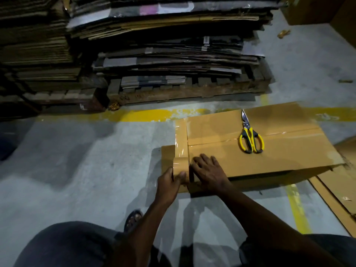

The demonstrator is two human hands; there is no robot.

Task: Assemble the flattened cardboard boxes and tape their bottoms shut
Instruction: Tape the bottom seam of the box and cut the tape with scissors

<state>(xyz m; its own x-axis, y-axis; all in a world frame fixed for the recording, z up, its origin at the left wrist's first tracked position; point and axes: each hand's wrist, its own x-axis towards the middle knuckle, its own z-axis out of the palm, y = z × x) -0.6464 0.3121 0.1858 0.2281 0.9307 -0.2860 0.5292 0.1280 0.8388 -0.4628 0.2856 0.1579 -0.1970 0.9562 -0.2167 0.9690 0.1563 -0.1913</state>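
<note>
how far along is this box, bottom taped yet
Done: the box is folded up, tape along its centre seam. In hand: a cross strip at the left end; the left hand grips the tape roll, the right hand presses the cardboard. Left: cutting the strip, likely with the scissors on top, then the flattened stacks behind.

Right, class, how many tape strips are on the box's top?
2. One strip runs along the seam under the scissors; a cross strip spans the left end from the roll in the left hand. Other faces hidden.
</note>
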